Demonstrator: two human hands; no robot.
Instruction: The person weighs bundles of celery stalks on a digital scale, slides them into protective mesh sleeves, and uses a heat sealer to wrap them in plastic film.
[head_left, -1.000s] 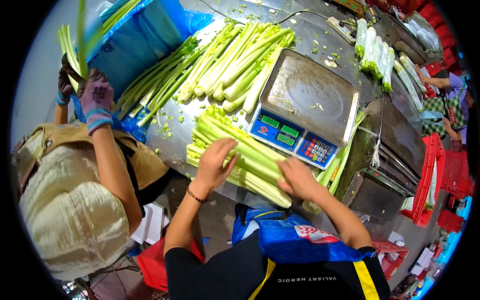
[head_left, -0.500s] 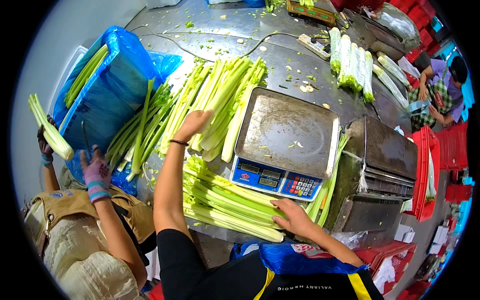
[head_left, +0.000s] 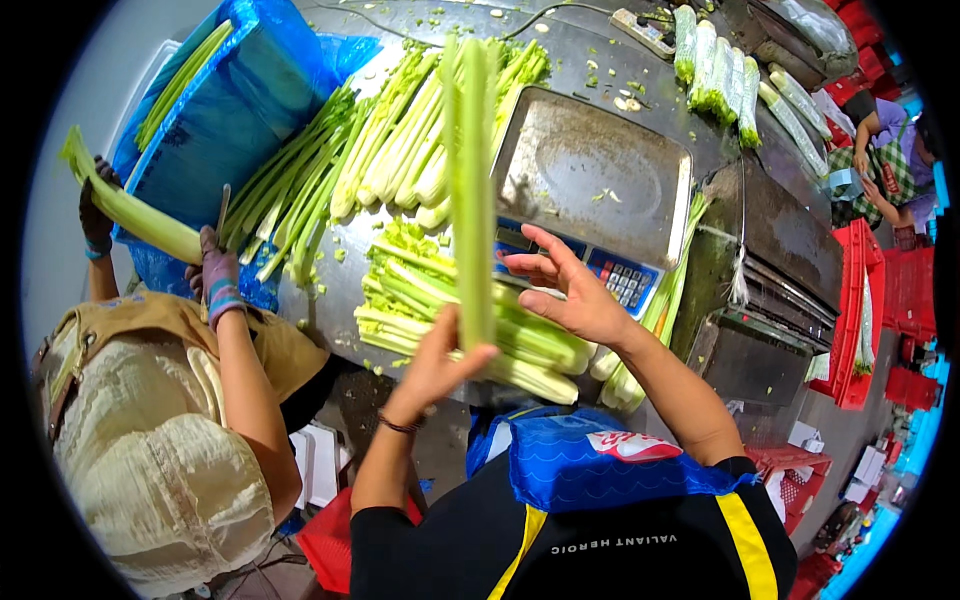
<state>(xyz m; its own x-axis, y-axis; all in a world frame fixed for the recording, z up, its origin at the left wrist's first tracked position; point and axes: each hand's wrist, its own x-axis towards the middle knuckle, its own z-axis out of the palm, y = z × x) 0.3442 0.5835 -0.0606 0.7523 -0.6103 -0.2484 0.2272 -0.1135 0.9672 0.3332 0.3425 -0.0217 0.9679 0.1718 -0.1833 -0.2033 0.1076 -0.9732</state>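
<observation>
My left hand (head_left: 435, 365) grips the lower end of a celery bunch (head_left: 472, 200), which stands upright before me, slightly blurred. Fingers apart and holding nothing, my right hand (head_left: 575, 295) is raised just right of that bunch, over the front of the weighing scale (head_left: 620, 150). Below both hands, a pile of celery (head_left: 405, 290) lies crosswise near the table's front edge. Beyond it, a row of celery bunches (head_left: 395, 160) rests on the metal table, partly hidden behind the upright one. The scale's metal pan carries only small scraps.
At left, a co-worker's gloved hands (head_left: 218, 270) hold a celery bunch (head_left: 140, 215) and a thin tool beside a blue plastic bag (head_left: 235, 120). Wrapped vegetables (head_left: 720, 80) and a power strip (head_left: 643, 32) lie at the far right. Another person (head_left: 890, 170) sits beyond a red crate (head_left: 858, 330).
My left hand has drawn back from the row toward me, with a celery bunch now upright in it. My right hand has lifted off the crosswise pile. The co-worker's hands have closed around their celery.
</observation>
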